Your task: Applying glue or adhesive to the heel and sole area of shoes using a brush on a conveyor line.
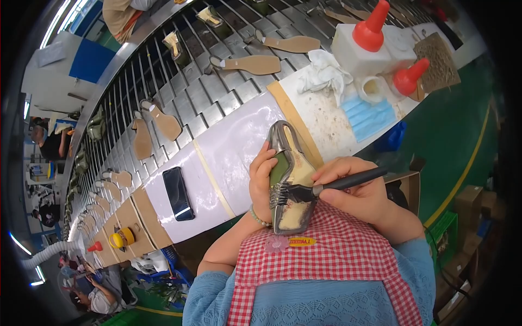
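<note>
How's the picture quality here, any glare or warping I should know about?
Head view: the fisheye lens bows the metal conveyor into a curve and leaves the corners black; head view: bright reflections streak the phone and the glossy white sheet; head view: the shoe and brush look reasonably sharp.

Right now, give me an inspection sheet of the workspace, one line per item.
Surface: pale bench covering, spotted toward the right end.
Job's things: green shoe; black-handled brush, bristles at the shoe's side.
Clutter: phone, crumpled white cloth, blue mask, red-nozzled white bottle, round yellow item.
Hands: left hand holds the shoe; right hand holds the brush handle.
Cables: apparently one dark cord, low on the right.
Surroundings: slatted metal rack bearing soles; green floor; cartons; people in the background.
</note>
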Demonstrator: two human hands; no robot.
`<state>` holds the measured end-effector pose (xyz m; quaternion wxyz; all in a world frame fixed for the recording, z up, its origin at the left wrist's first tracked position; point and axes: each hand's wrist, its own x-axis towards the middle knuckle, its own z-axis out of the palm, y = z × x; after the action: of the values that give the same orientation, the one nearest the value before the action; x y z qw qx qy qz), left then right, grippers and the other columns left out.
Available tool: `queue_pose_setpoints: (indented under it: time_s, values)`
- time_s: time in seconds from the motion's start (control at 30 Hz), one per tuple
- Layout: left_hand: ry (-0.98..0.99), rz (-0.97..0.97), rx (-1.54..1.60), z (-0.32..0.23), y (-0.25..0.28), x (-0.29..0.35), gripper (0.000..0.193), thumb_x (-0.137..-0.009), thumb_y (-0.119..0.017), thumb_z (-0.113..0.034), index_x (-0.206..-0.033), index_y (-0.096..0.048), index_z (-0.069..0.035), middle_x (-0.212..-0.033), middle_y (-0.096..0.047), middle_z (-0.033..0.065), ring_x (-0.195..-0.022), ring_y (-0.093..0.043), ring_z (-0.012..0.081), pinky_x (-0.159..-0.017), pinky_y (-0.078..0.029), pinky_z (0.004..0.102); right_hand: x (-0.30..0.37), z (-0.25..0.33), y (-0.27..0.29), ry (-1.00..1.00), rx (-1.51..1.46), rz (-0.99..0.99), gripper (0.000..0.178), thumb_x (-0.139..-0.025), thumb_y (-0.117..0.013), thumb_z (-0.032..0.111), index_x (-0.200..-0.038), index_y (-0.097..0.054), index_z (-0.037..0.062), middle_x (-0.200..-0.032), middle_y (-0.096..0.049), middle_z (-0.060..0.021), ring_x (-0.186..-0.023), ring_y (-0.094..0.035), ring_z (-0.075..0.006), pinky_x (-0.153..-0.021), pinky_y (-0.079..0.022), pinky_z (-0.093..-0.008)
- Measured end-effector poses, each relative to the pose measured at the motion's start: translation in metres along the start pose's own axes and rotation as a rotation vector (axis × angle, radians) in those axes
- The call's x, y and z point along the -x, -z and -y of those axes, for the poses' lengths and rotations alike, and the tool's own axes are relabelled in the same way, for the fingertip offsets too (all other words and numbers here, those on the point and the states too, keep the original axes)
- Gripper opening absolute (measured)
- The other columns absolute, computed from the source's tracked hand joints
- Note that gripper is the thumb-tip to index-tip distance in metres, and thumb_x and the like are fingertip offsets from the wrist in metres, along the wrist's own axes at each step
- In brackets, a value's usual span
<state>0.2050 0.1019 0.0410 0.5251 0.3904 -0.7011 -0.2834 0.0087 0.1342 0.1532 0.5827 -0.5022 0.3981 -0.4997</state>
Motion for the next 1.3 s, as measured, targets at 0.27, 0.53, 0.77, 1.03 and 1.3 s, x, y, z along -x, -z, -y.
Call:
queue_pose_setpoints:
  time_s: [0.27,0.53,0.77,1.03,1.3]
  values:
    - [-0.028,-0.013,-0.051,-0.001,0.000,0.000,0.052,-0.069,-0.074,-0.003,-0.112,-0.046,-0.002,-0.118,-0.049,0.0175,-0.121,-0.047,0.0387,-0.095,-0.045,0.0397,0.000,0.011,-0.004,0.239,0.379,0.074,0.016,-0.072,-0.073,0.002,-0.085,-0.063,0.0003,-0.087,-0.064,-0.0128,-0.082,-0.064,-0.0236,-0.071,-0.049,-0.0301]
    - [-0.048,-0.007,-0.058,-0.002,0.003,0.000,0.051,-0.069,-0.074,-0.004,-0.112,-0.047,-0.002,-0.119,-0.049,0.0178,-0.121,-0.047,0.0395,-0.095,-0.045,0.0400,-0.003,0.015,-0.004,0.341,0.507,0.035,0.018,-0.070,-0.074,0.003,-0.083,-0.062,0.0010,-0.081,-0.064,-0.0125,-0.080,-0.065,-0.0262,-0.068,-0.050,-0.0314]
    - [-0.033,0.022,-0.009,0.002,0.011,-0.002,0.047,-0.071,-0.072,-0.005,-0.112,-0.048,-0.002,-0.119,-0.051,0.0188,-0.122,-0.046,0.0397,-0.096,-0.043,0.0402,-0.001,0.020,-0.011,0.365,0.390,0.206,0.016,-0.072,-0.073,0.003,-0.083,-0.061,0.0011,-0.084,-0.065,-0.0134,-0.082,-0.065,-0.0246,-0.070,-0.051,-0.0316]
    - [0.534,0.392,0.811,0.005,0.069,-0.049,0.083,-0.072,-0.074,-0.049,-0.130,-0.042,0.000,-0.122,-0.055,0.0145,-0.112,-0.056,0.0271,-0.093,-0.047,0.0399,-0.005,0.014,0.009,-0.043,-0.567,-0.142,0.022,-0.087,-0.063,0.012,-0.101,-0.054,-0.0012,-0.097,-0.064,-0.0139,-0.092,-0.062,-0.0194,-0.085,-0.050,-0.0332]
    - [0.770,0.836,1.010,0.018,0.069,-0.042,0.111,-0.050,-0.084,-0.059,-0.133,-0.039,0.001,-0.116,-0.058,0.0098,-0.103,-0.057,0.0195,-0.088,-0.047,0.0339,-0.025,0.006,-0.012,-0.036,-0.367,-0.192,0.015,-0.085,-0.064,0.008,-0.097,-0.058,0.0013,-0.095,-0.063,-0.0082,-0.086,-0.060,-0.0123,-0.079,-0.048,-0.0277]
